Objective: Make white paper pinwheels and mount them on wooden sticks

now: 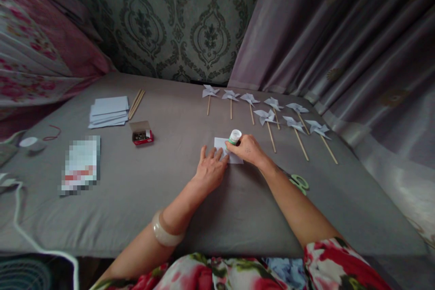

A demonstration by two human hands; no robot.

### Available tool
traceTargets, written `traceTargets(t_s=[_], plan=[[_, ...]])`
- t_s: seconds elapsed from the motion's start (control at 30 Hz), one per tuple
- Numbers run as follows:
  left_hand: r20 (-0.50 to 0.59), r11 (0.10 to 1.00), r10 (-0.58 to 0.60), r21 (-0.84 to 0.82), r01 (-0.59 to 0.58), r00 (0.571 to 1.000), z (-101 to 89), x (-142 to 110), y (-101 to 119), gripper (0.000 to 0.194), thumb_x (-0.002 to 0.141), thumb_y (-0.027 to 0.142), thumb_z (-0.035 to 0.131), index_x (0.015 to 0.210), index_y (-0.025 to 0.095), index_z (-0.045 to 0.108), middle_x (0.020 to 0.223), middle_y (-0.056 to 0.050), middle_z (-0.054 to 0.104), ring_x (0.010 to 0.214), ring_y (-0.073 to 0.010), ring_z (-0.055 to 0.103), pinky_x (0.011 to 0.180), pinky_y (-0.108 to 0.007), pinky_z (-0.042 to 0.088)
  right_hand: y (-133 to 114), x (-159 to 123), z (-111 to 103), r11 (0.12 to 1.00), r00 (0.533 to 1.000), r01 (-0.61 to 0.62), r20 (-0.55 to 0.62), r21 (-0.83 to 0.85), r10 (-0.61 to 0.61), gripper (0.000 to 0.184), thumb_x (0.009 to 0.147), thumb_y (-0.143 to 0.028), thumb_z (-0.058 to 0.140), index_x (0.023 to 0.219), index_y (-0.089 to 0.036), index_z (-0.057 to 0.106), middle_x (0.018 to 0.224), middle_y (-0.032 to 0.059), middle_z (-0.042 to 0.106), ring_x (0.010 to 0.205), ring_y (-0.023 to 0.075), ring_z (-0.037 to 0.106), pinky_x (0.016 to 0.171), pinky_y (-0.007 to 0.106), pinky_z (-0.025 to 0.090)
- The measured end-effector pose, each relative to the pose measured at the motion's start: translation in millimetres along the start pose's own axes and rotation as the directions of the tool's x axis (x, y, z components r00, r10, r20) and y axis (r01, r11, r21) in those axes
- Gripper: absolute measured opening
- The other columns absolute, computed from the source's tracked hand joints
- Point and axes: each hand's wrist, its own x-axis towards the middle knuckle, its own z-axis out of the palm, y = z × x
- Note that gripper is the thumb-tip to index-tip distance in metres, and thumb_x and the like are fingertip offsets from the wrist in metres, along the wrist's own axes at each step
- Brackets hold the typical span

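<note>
A small white square of paper (234,157) lies on the grey cloth surface (176,199) in front of me. My left hand (210,168) rests flat on the paper's left edge, fingers stretched out. My right hand (247,148) is closed round a small white tube with a green band (234,136), held tip-down over the paper. A pale bangle (163,232) sits on my left wrist.
Several white paper pinwheels on wooden sticks (272,120) lie in rows behind my right hand. Green-handled scissors (299,183) lie beside my right forearm. Further left are an open red box of pins (142,133), a paper stack (108,111), loose sticks (136,102) and a blurred packet (80,165).
</note>
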Motion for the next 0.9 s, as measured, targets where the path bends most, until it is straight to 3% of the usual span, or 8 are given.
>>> traceTargets(t_s=[0.13, 0.37, 0.53, 0.63, 0.73, 0.9], plan=[[0.006, 1.000, 0.005, 0.022, -0.005, 1.000, -2.2, 0, 1, 0.037, 0.090, 0.018, 0.038, 0.123, 0.022, 0.056, 0.133, -0.012, 0.054, 0.124, -0.0303, 0.047, 0.108, -0.060, 0.022, -8, -2, 6, 0.995, 0.992, -0.088, -0.099, -0.039, 0.083, 0.033, 0.080, -0.044, 0.055, 0.072, -0.016, 0.071, 0.071, 0.0133, 0.072, 0.073, 0.0240, 0.069, 0.063, 0.027, 0.040], [0.018, 0.999, 0.007, 0.043, -0.007, 1.000, -4.0, -1, 2, 0.039, 0.091, 0.018, 0.037, 0.125, 0.020, 0.055, 0.136, -0.012, 0.053, 0.126, -0.0307, 0.045, 0.109, -0.060, 0.022, -10, -3, -4, 0.999, 0.999, -0.045, -0.002, -0.031, 0.045, 0.030, 0.079, -0.041, 0.057, 0.068, -0.016, 0.069, 0.066, 0.0096, 0.071, 0.068, 0.0196, 0.067, 0.062, 0.025, 0.039], [0.028, 0.999, 0.007, 0.052, -0.008, 1.000, -2.7, 1, 2, 0.040, 0.091, 0.019, 0.039, 0.127, 0.019, 0.054, 0.136, -0.014, 0.052, 0.126, -0.0314, 0.045, 0.109, -0.060, 0.021, -6, -3, 0, 1.000, 0.996, 0.020, -0.085, -0.021, -0.021, 0.025, 0.079, -0.036, 0.057, 0.071, -0.016, 0.069, 0.067, 0.0079, 0.070, 0.068, 0.0178, 0.064, 0.065, 0.025, 0.038], [0.021, 0.998, 0.003, 0.057, -0.005, 1.000, -2.4, 1, 2, 0.041, 0.090, 0.018, 0.039, 0.129, 0.019, 0.052, 0.135, -0.014, 0.052, 0.125, -0.0310, 0.045, 0.110, -0.060, 0.020, -1, -4, 1, 0.996, 0.994, 0.090, -0.068, 0.008, -0.090, 0.023, 0.078, -0.035, 0.059, 0.070, -0.015, 0.068, 0.066, 0.0057, 0.068, 0.064, 0.0154, 0.061, 0.064, 0.024, 0.038], [0.022, 0.998, -0.002, 0.056, 0.001, 1.000, -3.4, 1, 3, 0.039, 0.090, 0.017, 0.039, 0.125, 0.020, 0.056, 0.133, -0.013, 0.054, 0.123, -0.0305, 0.047, 0.109, -0.060, 0.021, 4, -3, 1, 0.997, 0.996, 0.073, -0.062, 0.035, -0.071, 0.026, 0.077, -0.037, 0.060, 0.066, -0.015, 0.067, 0.062, 0.0051, 0.067, 0.060, 0.0149, 0.060, 0.061, 0.024, 0.038], [0.022, 0.999, 0.008, 0.048, -0.009, 1.000, -4.9, 1, 3, 0.037, 0.091, 0.017, 0.038, 0.123, 0.021, 0.057, 0.131, -0.012, 0.055, 0.122, -0.0300, 0.048, 0.109, -0.060, 0.020, 4, -5, 5, 0.997, 0.988, 0.047, -0.151, 0.059, -0.037, 0.028, 0.078, -0.038, 0.058, 0.065, -0.014, 0.066, 0.062, 0.0060, 0.067, 0.059, 0.0148, 0.059, 0.061, 0.024, 0.038]])
